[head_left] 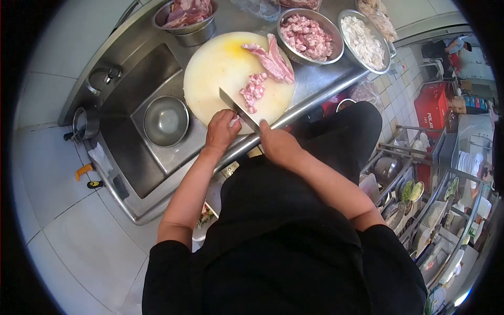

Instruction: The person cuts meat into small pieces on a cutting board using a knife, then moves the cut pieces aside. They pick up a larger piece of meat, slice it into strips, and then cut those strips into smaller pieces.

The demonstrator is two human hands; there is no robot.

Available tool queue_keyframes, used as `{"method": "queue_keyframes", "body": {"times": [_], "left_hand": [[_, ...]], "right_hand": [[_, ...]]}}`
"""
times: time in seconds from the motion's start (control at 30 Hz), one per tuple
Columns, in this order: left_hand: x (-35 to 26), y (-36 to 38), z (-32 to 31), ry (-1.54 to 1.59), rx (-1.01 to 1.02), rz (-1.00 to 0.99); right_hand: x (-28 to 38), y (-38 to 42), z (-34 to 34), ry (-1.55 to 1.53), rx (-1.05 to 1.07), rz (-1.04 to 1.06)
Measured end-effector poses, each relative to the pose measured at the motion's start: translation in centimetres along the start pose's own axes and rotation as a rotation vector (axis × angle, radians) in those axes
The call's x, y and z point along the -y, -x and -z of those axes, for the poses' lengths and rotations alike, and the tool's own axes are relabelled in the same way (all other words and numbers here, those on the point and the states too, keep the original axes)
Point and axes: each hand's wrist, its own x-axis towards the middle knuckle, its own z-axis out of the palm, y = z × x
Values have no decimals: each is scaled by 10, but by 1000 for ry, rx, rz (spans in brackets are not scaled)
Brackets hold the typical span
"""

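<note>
My right hand (281,144) is closed round the handle of a broad-bladed kitchen knife (234,106), its blade angled across the near part of a round cutting board (202,79). Left of the blade, the curled fingers of my left hand (222,129) press on a small pale piece of meat (235,121), mostly hidden beneath them. Cut chunks of pink meat (254,90) lie in a loose pile on the other side of the blade. Longer raw strips of meat (275,62) rest behind them at the board's far right.
Right of the board stand a bowl of diced meat (307,38) and a bowl of white pieces (362,42). A bowl of larger meat pieces (188,13) sits behind. The sink (142,173) on the left holds a metal bowl (166,121). Shelving (420,210) stands at right.
</note>
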Motion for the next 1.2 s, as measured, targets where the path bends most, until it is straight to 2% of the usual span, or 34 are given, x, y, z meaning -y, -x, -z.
{"method": "queue_keyframes", "body": {"times": [0.17,0.27,0.3,0.37,0.47,0.57,0.73,0.93,1.13,1.2], "left_hand": [[6,-14,0,-49,-95,16],[13,-20,10,-122,-101,179],[11,-16,10,-124,-104,178],[8,-6,12,-56,-98,32],[-11,-1,21,-27,-34,44],[-9,0,22,-3,-1,48],[-3,2,19,-55,-43,107],[-1,1,20,-28,-24,74],[3,-2,18,-55,-14,95],[5,-1,17,-54,-15,16]], "right_hand": [[-14,35,8,15,91,-145],[-21,27,5,-14,5,-99],[-20,21,3,-8,-45,-68],[-19,13,3,-9,-95,-33],[-11,13,12,-26,-111,-63],[-8,19,10,-23,-109,2],[7,6,8,-31,-58,34],[16,-14,8,-21,-52,79],[9,23,22,-21,58,20],[7,27,26,-1,101,-16]]}}
